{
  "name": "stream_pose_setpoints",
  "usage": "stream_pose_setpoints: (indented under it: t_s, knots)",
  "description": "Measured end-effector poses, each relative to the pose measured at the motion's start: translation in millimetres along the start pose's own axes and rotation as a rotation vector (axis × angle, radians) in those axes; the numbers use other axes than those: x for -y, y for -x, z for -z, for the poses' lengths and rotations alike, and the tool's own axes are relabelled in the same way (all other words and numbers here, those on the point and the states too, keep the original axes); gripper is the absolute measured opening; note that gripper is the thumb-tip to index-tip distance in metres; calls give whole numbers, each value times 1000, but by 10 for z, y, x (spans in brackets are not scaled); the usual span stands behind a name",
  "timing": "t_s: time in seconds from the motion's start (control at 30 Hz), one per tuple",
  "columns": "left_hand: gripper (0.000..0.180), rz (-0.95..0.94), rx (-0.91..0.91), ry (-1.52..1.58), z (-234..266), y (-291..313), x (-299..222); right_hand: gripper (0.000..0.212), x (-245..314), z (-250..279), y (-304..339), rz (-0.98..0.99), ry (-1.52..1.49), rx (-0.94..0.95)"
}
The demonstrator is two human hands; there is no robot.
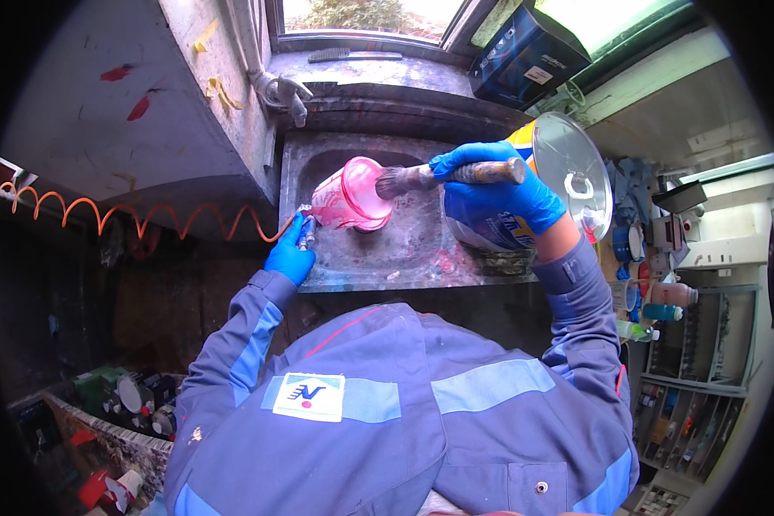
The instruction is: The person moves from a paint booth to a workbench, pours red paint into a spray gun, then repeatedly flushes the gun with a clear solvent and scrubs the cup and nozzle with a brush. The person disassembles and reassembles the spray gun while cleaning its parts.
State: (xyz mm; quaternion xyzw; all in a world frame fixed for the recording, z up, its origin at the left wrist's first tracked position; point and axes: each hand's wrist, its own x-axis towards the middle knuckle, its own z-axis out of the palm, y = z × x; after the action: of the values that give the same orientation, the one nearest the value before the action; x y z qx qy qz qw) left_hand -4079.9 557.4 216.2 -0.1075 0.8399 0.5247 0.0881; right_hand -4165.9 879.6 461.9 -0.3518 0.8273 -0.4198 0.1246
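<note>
My right hand (507, 193), in a blue glove, is closed around the worn handle of a paintbrush (408, 180). The brush lies nearly level, its bristles pointing left at the mouth of a pink-smeared plastic pot (340, 196). That pot is tilted over a stained sink (318, 277), its opening toward the brush. At the pot's left side, my gloved left hand (292, 256) grips a small metal air gun (307, 225). An orange coiled hose (150, 219) runs to it from the left. Whether the left fingers also touch the pot, I cannot tell.
A large bucket (576, 163) with a pale lid stands at the sink's right edge, under my right forearm. Behind are a tap (291, 95), a wire brush (353, 55) on the sill and a dark box (529, 56). Several bottles (662, 311) crowd the right; a waste bin (103, 421) is lower left.
</note>
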Motion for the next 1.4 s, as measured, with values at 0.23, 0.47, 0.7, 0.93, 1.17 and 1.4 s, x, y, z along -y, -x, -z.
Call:
stream_pose_setpoints:
  t_s: [0.23, 0.47, 0.7, 0.93, 1.17, 1.4]
  knots:
    - [59, 6, 51, -69, -49, 30, -41, 25, 97, -128, -74, 138, 81, 115]
    - [58, -31, -22, -6, -86, -83, 177, 30, 296, 51, -42, 186, -11, 108]
    - [63, -96, 57, 34, -136, -59, 79, 19, -137, -468, -386, 96, -24, 67]
    - [77, -50, 154, 54, -149, -50, 182, 24, -380, -859, -322, -322, -612, -365]
    - [66, 14, 170, 462, -279, -318, 649, 18, -279, -1143, -172, -89, -890, -800]
    - [56, 49, 288, 488, -62, -284, 466, 12, -340, -972, -61, -22, -1109, -532]
